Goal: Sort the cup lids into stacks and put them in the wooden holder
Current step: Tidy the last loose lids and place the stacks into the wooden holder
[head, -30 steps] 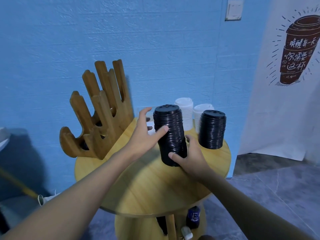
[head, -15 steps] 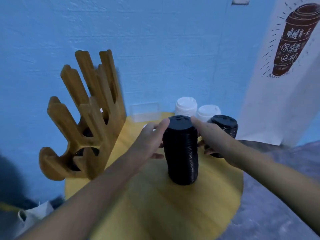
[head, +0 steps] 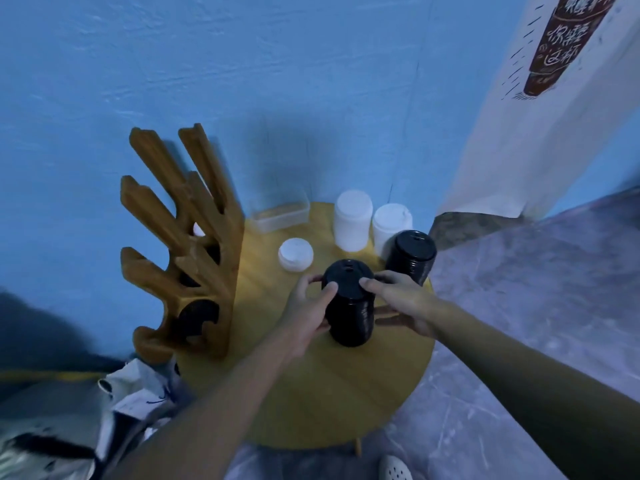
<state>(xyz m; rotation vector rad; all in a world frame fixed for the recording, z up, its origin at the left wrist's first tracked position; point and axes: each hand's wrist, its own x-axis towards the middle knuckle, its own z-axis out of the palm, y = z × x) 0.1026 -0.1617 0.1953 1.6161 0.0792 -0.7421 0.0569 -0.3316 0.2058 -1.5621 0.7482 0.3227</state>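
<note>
A tall stack of black cup lids (head: pixel 350 308) stands upright near the middle of the round wooden table (head: pixel 311 393). My left hand (head: pixel 310 306) grips its left side, thumb on the top rim. My right hand (head: pixel 401 301) holds the right side, fingers curled round it. A second black stack (head: pixel 412 254) stands behind to the right. Two tall white stacks (head: pixel 352 221) (head: pixel 391 225) and a short white stack (head: pixel 295 253) stand farther back. The wooden holder (head: pixel 187 244) stands on the table's left edge; its lowest slot holds black lids.
A clear plastic box (head: pixel 280 216) sits at the table's back by the blue wall. Bags and clutter (head: pixel 131 396) lie on the floor at the left. A white shoe (head: pixel 394 469) shows below the table. A coffee poster (head: pixel 568 43) hangs at the right.
The view tilted down, looking onto the table from above. My hands closed in from touching the stack's top to clasping its sides. The stack stays upright on the table.
</note>
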